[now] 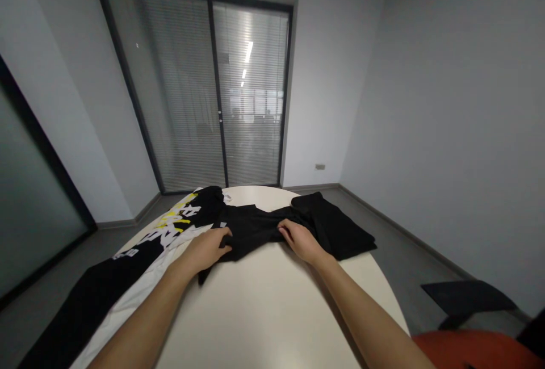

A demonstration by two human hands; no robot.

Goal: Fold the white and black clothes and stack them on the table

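A black garment [251, 227] lies crumpled across the middle of the table, with a small pale tag near its left end. My left hand [210, 248] is closed on its left part, thumb and fingers curled round the cloth. On the near right edge of the same garment, my right hand [298, 238] pinches the fabric. Folds hide whether it is a shirt or trousers. Its right end meets a folded black garment [336, 227], just beyond my right hand. To the left of my left hand lies a black garment with white and yellow lettering [170, 233].
White cloth [128, 298] lies along the lettered garment on the round-edged white table [264, 312]. A chair with a red seat [468, 349] and black armrest stands at the right. Glass panels with blinds [251, 102] are behind the table.
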